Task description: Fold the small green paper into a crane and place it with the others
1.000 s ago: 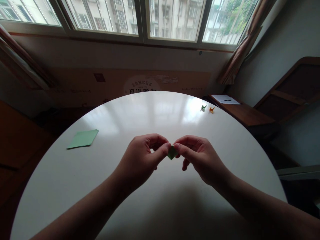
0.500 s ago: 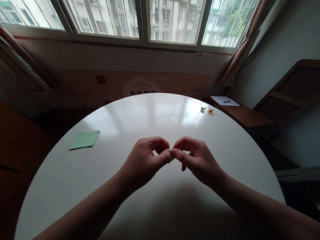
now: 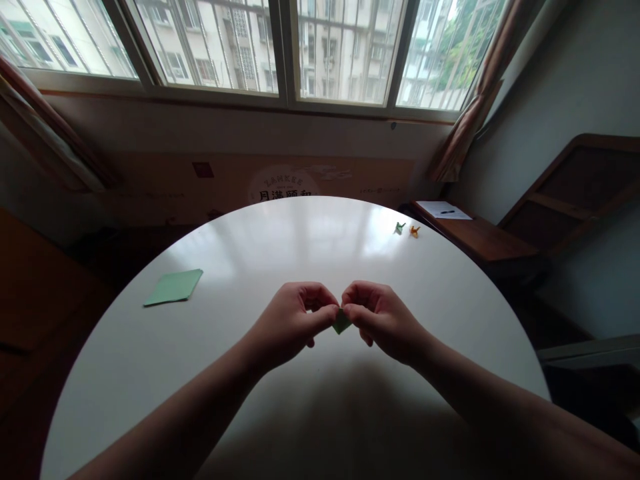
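Note:
Above the middle of a round white table (image 3: 300, 240), my left hand (image 3: 291, 321) and my right hand (image 3: 383, 319) meet fingertip to fingertip. Both pinch a small folded piece of green paper (image 3: 341, 324), of which only a lower corner shows between the thumbs. The other fingers of each hand are curled in. A stack of light green paper squares (image 3: 174, 287) lies flat on the table to the left, well away from my hands.
Two tiny folded paper figures, one green (image 3: 399, 228) and one orange (image 3: 415, 231), stand near the table's far right edge. A wooden side table (image 3: 480, 237) with a sheet and pen is at the right. Windows and curtains run along the far wall.
My hands have drawn slightly closer together with the green paper still pinched between them. The view has tilted a little, so everything sits lower in the picture.

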The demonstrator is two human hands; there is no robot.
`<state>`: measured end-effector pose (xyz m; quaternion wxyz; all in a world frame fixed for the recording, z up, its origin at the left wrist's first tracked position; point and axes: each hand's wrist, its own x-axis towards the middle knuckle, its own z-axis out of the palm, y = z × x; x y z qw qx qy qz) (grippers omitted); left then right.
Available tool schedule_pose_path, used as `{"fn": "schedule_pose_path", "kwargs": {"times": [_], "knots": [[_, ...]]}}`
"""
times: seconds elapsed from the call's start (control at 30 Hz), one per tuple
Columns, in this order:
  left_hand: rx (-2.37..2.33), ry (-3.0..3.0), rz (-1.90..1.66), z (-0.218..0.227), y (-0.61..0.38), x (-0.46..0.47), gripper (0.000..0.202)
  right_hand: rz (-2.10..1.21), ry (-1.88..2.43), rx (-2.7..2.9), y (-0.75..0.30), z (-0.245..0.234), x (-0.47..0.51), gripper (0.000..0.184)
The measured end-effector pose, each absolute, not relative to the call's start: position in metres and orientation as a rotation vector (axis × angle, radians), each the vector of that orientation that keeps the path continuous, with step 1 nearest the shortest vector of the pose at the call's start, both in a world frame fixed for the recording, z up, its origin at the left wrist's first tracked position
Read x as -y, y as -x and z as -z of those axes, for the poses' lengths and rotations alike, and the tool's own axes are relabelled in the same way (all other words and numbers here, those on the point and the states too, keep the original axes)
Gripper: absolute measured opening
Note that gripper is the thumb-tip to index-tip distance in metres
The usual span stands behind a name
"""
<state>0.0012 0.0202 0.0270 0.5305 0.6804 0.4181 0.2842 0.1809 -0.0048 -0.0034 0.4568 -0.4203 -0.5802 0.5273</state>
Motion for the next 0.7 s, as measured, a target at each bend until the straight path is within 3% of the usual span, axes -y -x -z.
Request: {"fn": "schedule_pose_path", "kwargs": {"times": [0.7], "knots": [[-1.101,-1.793,-0.714,-0.0263,0.0008,-0.0165,0.015,-1.000,1.110,1.644,-0.1813,0.0035,0.0024,0.006]]}}
